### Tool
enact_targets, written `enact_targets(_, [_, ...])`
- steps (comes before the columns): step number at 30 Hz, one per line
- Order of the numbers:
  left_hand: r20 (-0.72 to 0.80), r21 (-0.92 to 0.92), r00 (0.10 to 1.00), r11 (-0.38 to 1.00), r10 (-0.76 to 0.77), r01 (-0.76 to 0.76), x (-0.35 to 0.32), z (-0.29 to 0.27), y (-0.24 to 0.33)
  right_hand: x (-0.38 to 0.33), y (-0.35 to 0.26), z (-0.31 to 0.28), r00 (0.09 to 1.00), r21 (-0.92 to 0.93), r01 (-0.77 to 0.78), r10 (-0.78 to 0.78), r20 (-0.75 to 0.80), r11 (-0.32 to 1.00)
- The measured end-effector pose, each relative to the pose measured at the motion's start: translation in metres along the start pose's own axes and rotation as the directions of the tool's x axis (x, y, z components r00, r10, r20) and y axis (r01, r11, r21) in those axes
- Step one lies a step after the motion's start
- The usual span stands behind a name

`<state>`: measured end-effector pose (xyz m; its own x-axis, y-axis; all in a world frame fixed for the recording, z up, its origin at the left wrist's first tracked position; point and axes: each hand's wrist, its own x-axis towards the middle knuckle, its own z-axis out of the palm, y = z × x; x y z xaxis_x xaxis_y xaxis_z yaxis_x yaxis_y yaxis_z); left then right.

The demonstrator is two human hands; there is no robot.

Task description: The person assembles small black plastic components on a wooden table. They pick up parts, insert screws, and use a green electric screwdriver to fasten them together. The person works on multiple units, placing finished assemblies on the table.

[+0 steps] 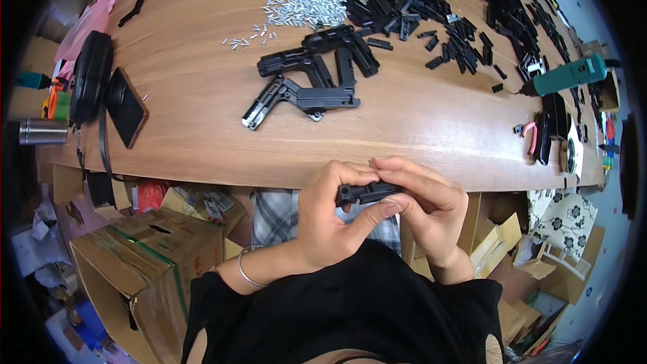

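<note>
Both hands meet just below the near edge of the wooden surface, closed together on one small black plastic part: the left hand wraps it from below and from its left end, thumb pressed along its underside, while the right hand pinches its right end with curled fingers. Its long axis runs left to right between the two grips, nearly level, over the person's lap. Well apart on the surface lie assembled black brackets, a heap of small metal pins and loose black pieces.
</note>
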<state>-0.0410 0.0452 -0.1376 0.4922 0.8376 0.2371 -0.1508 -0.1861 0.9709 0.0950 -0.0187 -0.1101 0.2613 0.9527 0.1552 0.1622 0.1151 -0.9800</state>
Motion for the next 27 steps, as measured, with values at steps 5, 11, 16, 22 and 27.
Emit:
enact_targets(5, [-0.041, -0.012, 0.999, 1.0, 0.015, -0.016, 0.002, -0.007, 0.001, 0.006, -0.005, 0.01, 1.0, -0.037, -0.006, 0.006, 0.004, 0.999])
enact_targets(11, [0.166, -0.581, 0.908, 0.706, -0.384, 0.405, 0.015, -0.036, 0.006, 0.109, -0.021, -0.004, 0.91, -0.1, -0.276, 0.293, 0.292, 0.956])
enact_targets(16, [0.289, -0.685, 0.886, 0.568, -0.364, 0.456, 0.015, -0.053, 0.006, 0.25, 0.035, -0.021, 0.976, -0.755, 0.184, -0.207, 0.065, 0.629])
enact_targets(22, [0.176, -0.728, 0.929, 0.592, -0.324, 0.345, 0.007, -0.071, 0.003, 0.329, 0.066, 0.001, 0.991, -0.943, 0.131, -0.078, 0.112, 0.306])
enact_targets(27, [0.114, -0.745, 0.935, 0.594, -0.336, 0.305, 0.006, -0.084, 0.002, 0.328, 0.048, 0.005, 0.994, -0.906, 0.079, 0.039, 0.105, 0.416])
